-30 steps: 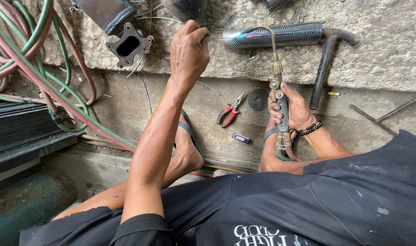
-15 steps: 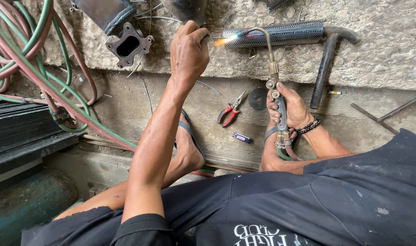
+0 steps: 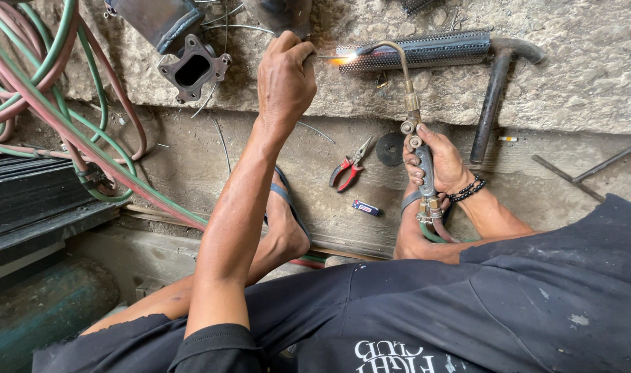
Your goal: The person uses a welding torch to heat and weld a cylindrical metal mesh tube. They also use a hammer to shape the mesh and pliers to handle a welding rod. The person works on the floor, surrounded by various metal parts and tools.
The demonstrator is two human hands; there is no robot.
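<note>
Right hand [image 3: 440, 162] clamped on lit torch [image 3: 407, 103]; left hand [image 3: 284, 79] pinched around thin filler rod [image 3: 324, 56] beside flame. Risked, probably, burnt left fingertips [image 3: 303, 50], so near the perforated pipe [image 3: 426, 50].

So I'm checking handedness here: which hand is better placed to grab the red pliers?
Probably the right hand: it is nearer the red pliers, though it holds the torch. The left hand is up at the perforated pipe.

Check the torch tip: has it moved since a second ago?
Yes. The torch tip has swung left along the perforated metal tube, from about its middle to its left end, near the left hand. The right hand holds the torch handle.
</note>
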